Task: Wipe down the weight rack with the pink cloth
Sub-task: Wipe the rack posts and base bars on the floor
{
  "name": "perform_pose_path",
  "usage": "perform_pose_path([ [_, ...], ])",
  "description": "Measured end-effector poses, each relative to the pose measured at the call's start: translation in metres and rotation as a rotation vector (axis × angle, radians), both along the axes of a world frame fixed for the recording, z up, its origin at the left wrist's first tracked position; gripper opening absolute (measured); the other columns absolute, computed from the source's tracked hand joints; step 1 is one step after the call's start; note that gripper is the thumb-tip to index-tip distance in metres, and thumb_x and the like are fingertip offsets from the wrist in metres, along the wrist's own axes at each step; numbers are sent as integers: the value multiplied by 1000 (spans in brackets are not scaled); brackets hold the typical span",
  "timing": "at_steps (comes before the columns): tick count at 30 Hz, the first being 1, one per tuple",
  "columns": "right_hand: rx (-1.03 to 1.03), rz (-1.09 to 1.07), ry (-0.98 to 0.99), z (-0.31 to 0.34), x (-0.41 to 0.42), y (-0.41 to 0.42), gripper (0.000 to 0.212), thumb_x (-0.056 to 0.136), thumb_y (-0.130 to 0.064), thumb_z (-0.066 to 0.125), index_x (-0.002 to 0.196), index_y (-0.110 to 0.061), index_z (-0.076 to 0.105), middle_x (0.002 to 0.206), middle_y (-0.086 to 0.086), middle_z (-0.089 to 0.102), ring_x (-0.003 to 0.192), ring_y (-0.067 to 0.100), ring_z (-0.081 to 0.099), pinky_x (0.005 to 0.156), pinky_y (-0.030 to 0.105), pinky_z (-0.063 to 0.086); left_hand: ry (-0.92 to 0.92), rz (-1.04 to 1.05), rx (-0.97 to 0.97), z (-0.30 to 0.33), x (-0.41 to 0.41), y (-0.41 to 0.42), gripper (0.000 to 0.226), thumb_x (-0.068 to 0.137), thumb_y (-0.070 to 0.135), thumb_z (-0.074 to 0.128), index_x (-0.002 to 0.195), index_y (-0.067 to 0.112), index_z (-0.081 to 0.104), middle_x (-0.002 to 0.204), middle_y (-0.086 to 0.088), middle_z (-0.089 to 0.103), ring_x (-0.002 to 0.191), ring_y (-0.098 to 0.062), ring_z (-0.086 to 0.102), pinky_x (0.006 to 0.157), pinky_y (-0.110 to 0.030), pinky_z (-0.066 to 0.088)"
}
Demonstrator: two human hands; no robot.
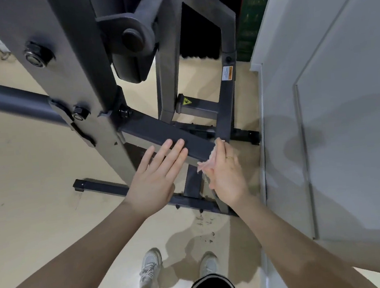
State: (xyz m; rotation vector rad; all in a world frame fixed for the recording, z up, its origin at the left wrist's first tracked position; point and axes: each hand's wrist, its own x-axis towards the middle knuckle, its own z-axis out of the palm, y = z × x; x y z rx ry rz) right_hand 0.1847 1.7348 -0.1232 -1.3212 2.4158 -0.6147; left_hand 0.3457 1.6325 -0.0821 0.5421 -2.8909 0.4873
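Note:
The dark grey weight rack (77, 62) fills the upper middle of the head view, with a slanted square crossbar (159, 133) low down. My left hand (157, 177) lies flat, its straight fingers resting on the near edge of that crossbar. My right hand (227, 175) presses the pink cloth (206, 163) against the right end of the crossbar, fingers straight along it. Most of the cloth is hidden under the palm; only a crumpled edge shows on the hand's left side.
A grey wall panel (332, 105) stands close on the right. The rack's floor feet (109, 187) spread over the beige floor (24, 184). My sneakers (150, 265) stand just behind them. A round bar (3, 97) juts out to the left.

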Motion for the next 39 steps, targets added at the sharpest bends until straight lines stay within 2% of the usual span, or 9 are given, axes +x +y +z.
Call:
perform_pose_path([
  [5,-170,84,146,-12,3,-4,79,86,0,62,149,-4,15,154,12,22,141,20,9,114,22,-7,25,15,19,-4,-4,2,77,61,5,66,135,5,46,144,-12,42,133,-29,30,108,-43,21],
  [9,-185,69,66,-16,0,9,84,84,13,56,151,-9,9,158,6,10,143,9,-1,117,35,19,25,1,76,1,-3,2,73,65,4,65,135,4,46,144,-12,42,134,-29,32,107,-43,22],
  [13,-229,99,205,2,19,-9,65,93,0,43,149,-3,11,157,13,14,146,23,7,119,39,5,83,-4,125,15,9,-4,69,69,-4,57,136,-1,42,144,-16,39,137,-28,28,109,-42,18],
  [19,-432,220,234,43,68,-75,51,92,-10,43,141,-1,37,147,12,40,137,22,34,119,35,9,187,19,98,39,38,-29,60,76,9,31,133,-3,46,142,-16,40,133,-28,28,110,-38,13],
  [22,-357,309,216,43,54,-73,62,91,-5,49,148,-13,25,153,1,29,143,12,17,117,31,-10,208,20,76,43,53,-42,60,76,8,31,133,-2,46,142,-17,41,133,-28,28,110,-41,16],
  [25,-260,225,204,37,39,-48,74,80,17,48,147,-7,26,153,7,27,145,21,14,118,44,12,211,15,39,39,65,-53,60,77,9,34,137,4,36,145,-11,36,134,-26,27,108,-43,18],
  [28,-233,101,285,45,63,-62,65,86,4,57,145,-7,32,154,7,28,143,17,20,114,60,16,177,2,-49,30,72,-63,73,68,7,53,138,6,33,147,-7,30,134,-28,27,108,-46,19],
  [33,-361,77,289,67,94,-99,47,88,-6,49,135,-7,48,143,8,46,136,19,37,113,57,15,138,-38,-82,18,81,-76,85,57,5,66,137,7,36,147,-11,26,131,-34,27,108,-45,19],
  [39,-287,-81,266,41,65,-46,63,88,-8,60,144,-12,32,149,7,36,141,32,22,116,43,20,128,-160,-51,14,70,-80,77,66,7,64,137,4,34,149,-10,28,132,-30,29,107,-42,22],
])
